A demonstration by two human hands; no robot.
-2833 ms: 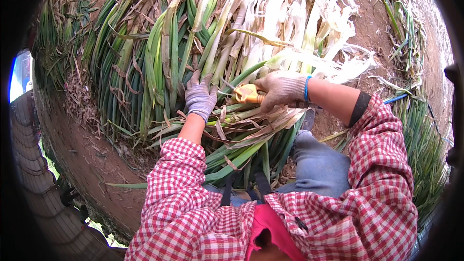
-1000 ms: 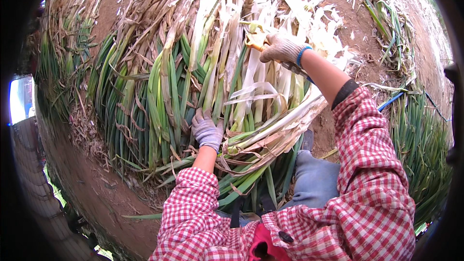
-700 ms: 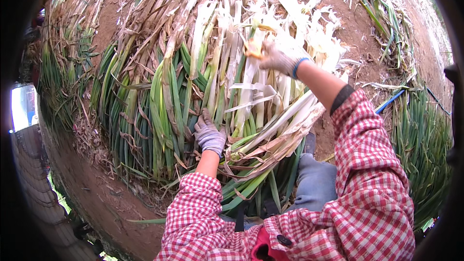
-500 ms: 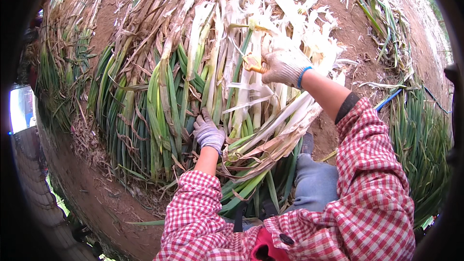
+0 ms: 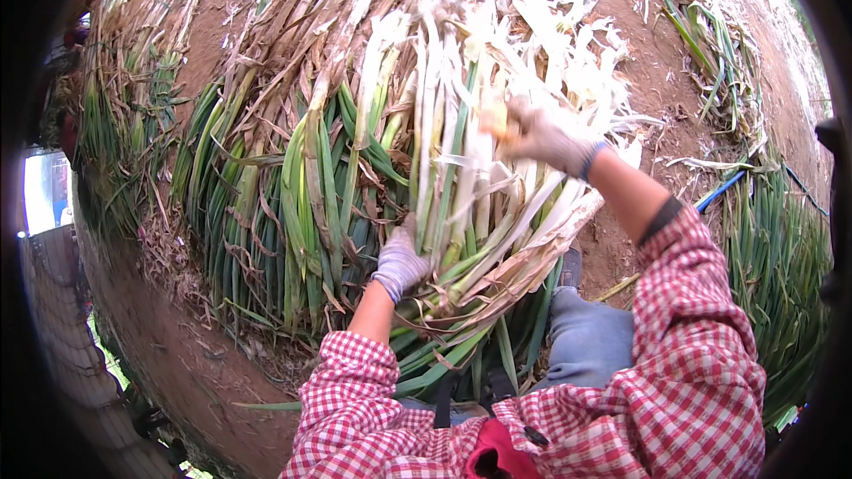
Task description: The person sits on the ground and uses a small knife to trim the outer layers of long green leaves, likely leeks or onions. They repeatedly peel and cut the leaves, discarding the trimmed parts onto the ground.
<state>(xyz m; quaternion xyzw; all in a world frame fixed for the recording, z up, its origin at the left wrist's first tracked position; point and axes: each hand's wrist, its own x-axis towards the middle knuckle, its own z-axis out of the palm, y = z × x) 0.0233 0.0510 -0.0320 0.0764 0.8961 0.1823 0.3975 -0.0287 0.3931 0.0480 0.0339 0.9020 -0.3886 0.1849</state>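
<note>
Long leeks (image 5: 342,204) with green leaves and pale stalks lie side by side in a thick layer before me. My left hand (image 5: 402,262), in a light knitted glove, is closed around the lower part of several leek stalks (image 5: 429,124); its fingertips are partly hidden among them. Gloved as well, my right hand (image 5: 557,137) is closed on a small yellow-orange tool (image 5: 493,119) above the white stalks. Motion blur hides the tool's exact kind. Stripped pale leaves (image 5: 586,62) lie beyond and beside the right hand.
Another pile of green leeks (image 5: 772,257) lies at the right, beside a blue strap (image 5: 721,190). Brown soil (image 5: 204,381) borders the leeks at the lower left. My bent knee (image 5: 586,337) in blue trousers is close to the near stalks. Dry leaves (image 5: 266,53) cover the far left.
My left hand has moved slightly right and gone from lying spread on the leaves to gripping leek stalks, which now show raised. My right hand has shifted right with the yellow-orange tool.
</note>
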